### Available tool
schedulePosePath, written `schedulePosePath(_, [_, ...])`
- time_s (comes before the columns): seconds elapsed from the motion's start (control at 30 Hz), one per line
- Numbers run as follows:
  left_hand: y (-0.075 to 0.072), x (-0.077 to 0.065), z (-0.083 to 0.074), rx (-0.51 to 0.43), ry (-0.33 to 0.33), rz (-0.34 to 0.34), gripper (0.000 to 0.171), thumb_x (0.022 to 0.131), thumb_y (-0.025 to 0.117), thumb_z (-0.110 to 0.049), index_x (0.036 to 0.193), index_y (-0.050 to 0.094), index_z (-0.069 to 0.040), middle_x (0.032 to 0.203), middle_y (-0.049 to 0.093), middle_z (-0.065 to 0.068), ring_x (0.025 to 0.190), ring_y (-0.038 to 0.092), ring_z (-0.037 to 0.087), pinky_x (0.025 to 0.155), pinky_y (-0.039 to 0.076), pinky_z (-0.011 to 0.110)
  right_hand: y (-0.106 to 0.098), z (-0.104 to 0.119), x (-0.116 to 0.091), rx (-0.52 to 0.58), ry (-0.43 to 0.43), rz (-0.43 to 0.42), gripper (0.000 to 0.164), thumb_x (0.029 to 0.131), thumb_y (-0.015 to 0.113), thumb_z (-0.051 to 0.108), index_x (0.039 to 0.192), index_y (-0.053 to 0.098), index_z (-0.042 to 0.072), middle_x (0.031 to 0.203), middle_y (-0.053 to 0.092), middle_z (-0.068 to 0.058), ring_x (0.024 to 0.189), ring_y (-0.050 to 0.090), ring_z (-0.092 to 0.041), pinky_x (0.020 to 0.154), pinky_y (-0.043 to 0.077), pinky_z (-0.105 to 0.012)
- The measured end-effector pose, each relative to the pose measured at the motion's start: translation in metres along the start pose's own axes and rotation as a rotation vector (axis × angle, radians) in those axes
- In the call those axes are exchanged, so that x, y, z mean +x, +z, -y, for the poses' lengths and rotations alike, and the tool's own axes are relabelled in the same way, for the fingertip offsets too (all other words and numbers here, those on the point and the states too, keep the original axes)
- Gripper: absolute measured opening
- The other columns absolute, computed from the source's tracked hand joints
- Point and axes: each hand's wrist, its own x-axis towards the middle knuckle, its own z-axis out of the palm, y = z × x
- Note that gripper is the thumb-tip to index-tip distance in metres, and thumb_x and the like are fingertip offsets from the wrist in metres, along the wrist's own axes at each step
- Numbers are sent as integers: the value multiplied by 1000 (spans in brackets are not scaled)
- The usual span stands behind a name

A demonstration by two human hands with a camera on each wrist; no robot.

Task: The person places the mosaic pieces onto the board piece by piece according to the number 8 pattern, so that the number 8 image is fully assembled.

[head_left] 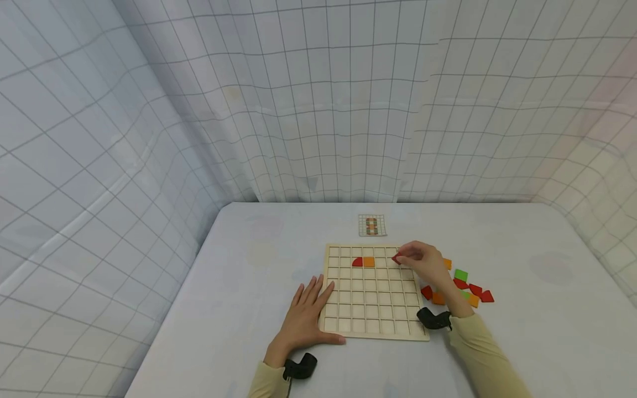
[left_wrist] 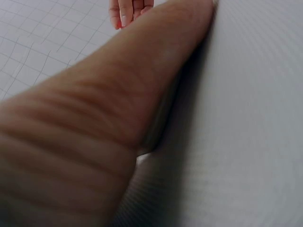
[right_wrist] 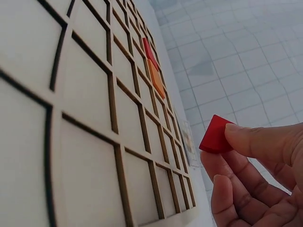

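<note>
A wooden grid board (head_left: 370, 298) lies on the table, divided into square cells. In its second row from the top sit a red quarter-circle tile (head_left: 358, 262) and, touching it on the right, an orange square tile (head_left: 369, 262). Above the board's upper right part, my right hand (head_left: 423, 262) pinches a red tile (right_wrist: 217, 135) between thumb and fingers. The right wrist view shows this tile held up off the board. My left hand (head_left: 304, 319) rests at the board's lower left edge, fingers spread and straight, thumb along the near edge.
Right of the board lies a loose scatter of tiles: a green tile (head_left: 461, 275), a red tile (head_left: 487, 297), an orange tile (head_left: 438, 298) and several more, some behind the right wrist. A small pattern card (head_left: 372, 225) lies beyond the board. Gridded curtains (head_left: 328, 110) surround the table.
</note>
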Motion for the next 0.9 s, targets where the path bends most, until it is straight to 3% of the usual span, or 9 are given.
schedulePosePath(0.3, [-2, 1, -1, 0, -14, 22, 118, 64, 65, -78, 153, 19, -16, 158, 9, 10, 143, 5, 26, 113, 1, 45, 24, 4, 11, -58, -40, 37, 15, 87, 70, 7, 101, 71, 1, 89, 69, -7, 77, 64, -20, 65, 51, -31])
schedulePosePath(0.47, [-3, 0, -2, -4, -24, 30, 117, 64, 66, -77, 153, 20, -16, 158, 9, 10, 143, 4, 25, 113, 1, 44, 32, 4, 16, -108, -68, 23, 11, 85, 70, 3, 96, 71, 1, 84, 68, -6, 76, 64, -21, 67, 52, -35])
schedulePosePath(0.9, [-4, 0, -3, -10, -29, 38, 118, 64, 67, -75, 153, 19, -17, 158, 7, 10, 144, 3, 24, 113, 0, 44, 38, 5, 23, -164, -34, 86, 7, 86, 69, 4, 93, 72, 3, 83, 69, -4, 76, 64, -20, 69, 52, -38])
